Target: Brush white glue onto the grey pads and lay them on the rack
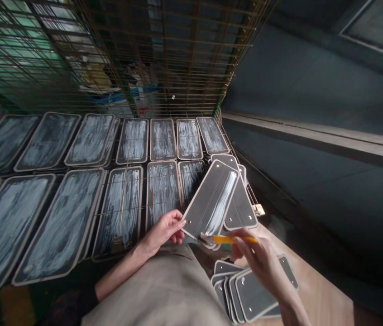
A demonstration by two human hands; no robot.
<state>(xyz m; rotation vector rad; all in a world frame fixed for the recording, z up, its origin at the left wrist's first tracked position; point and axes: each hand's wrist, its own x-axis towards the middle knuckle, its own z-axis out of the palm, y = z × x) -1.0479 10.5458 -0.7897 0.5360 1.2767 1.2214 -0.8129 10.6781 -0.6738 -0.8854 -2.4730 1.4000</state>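
My left hand (168, 227) pinches the lower left corner of a dark grey rounded panel (205, 194) with a pale border and small metal studs. A broad white wet streak runs down the panel's right side. In my right hand (254, 251) is a brush with a yellow handle (223, 239). Its bristles (208, 238) touch the panel near the bottom of the streak. Behind the held panel lies another uncoated grey panel (241, 208). Below my right hand, a stack of bare grey panels (254, 294) rests on a wooden board (320, 290).
Rows of panels smeared with white, such as this one (120, 203), lie on a wire rack to the left and ahead. A wire mesh frame (191, 54) rises behind them. A dark wall with a pale ledge (313, 131) stands on the right.
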